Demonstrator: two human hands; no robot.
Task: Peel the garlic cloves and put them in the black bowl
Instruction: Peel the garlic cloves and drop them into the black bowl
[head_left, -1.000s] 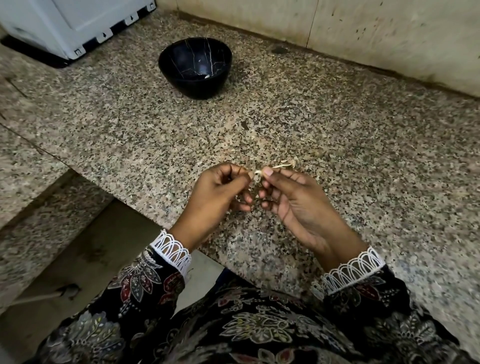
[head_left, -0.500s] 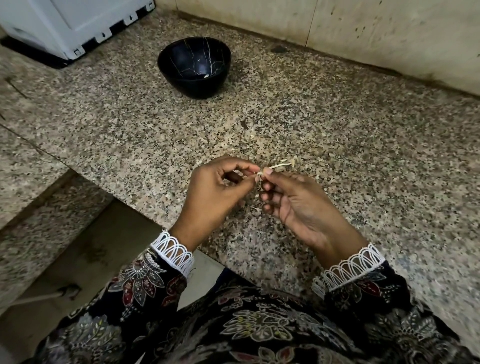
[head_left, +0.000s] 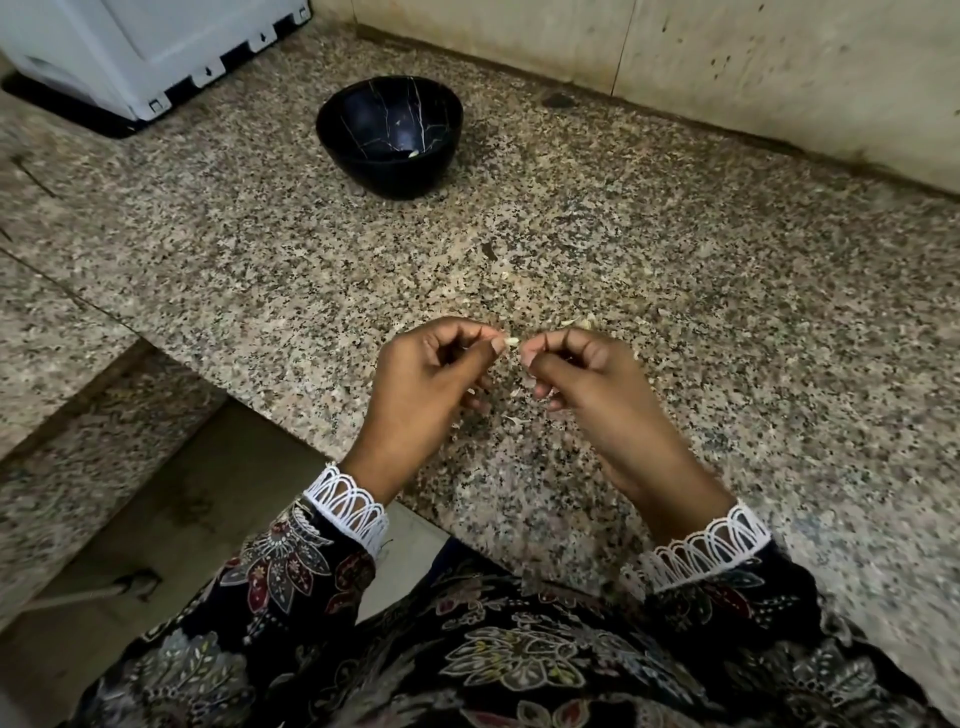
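The peeling step is under way, by the look of it near its end for this clove. At the centre of the frame the left hand (head_left: 426, 384) is pinching a small pale garlic clove (head_left: 510, 341) between thumb and forefinger, its bare tip poking out toward the right. The right hand (head_left: 582, 379) is sitting just beside it, apart from the clove, its grip narrow with the fingers curled in; it may be pinching a shred of skin, but that is too small to tell. Papery skin scraps (head_left: 582, 323) are lying on the speckled granite surface (head_left: 753, 322) behind and beneath the hands.

The black bowl (head_left: 389, 136) is standing in the upper middle of the frame, well apart from the hands, with a pale piece (head_left: 413, 153) that looks like a peeled clove lying inside it near the bottom. A white appliance (head_left: 135, 52) is filling the upper left corner.

If the clove is fully bare, the next move is calling for the left hand to carry it up and over the bowl's rim and release it there; any clinging skin wants picking off first.

Compared with half a second ago, the hands are now parted, where the fingertips were meeting at the clove, and the long strip of skin that stuck out above the right hand's fingertips is no longer held there.
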